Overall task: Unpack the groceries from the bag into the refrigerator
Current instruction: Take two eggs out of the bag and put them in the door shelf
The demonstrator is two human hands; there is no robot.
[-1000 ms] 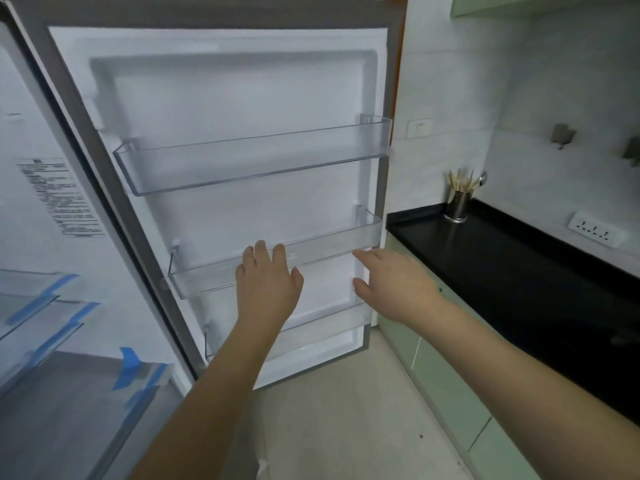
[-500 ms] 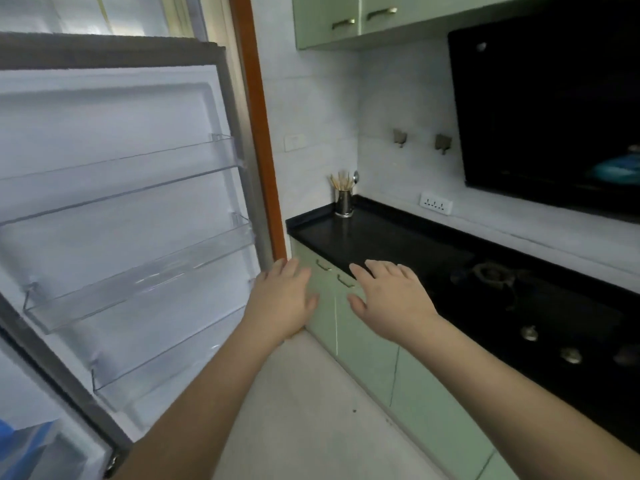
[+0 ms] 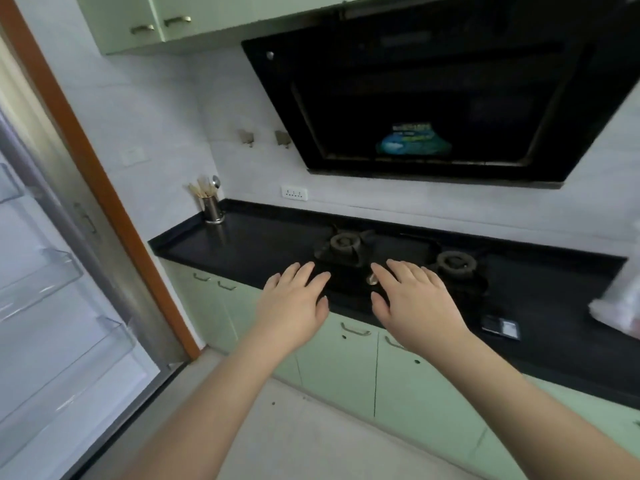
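Bag (image 3: 620, 299) right of empty hands (image 3: 294, 299)

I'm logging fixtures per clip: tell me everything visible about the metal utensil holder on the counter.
The utensil holder is a small upright cylinder of shiny, steel-looking metal with a wider foot ring at its base. It stands on the black countertop at its far left corner, close to the white tiled walls. Pale wooden chopsticks fan out of the top, along with one metal spoon, bowl up. Nothing else touches it; both hands are well away, near the stove.
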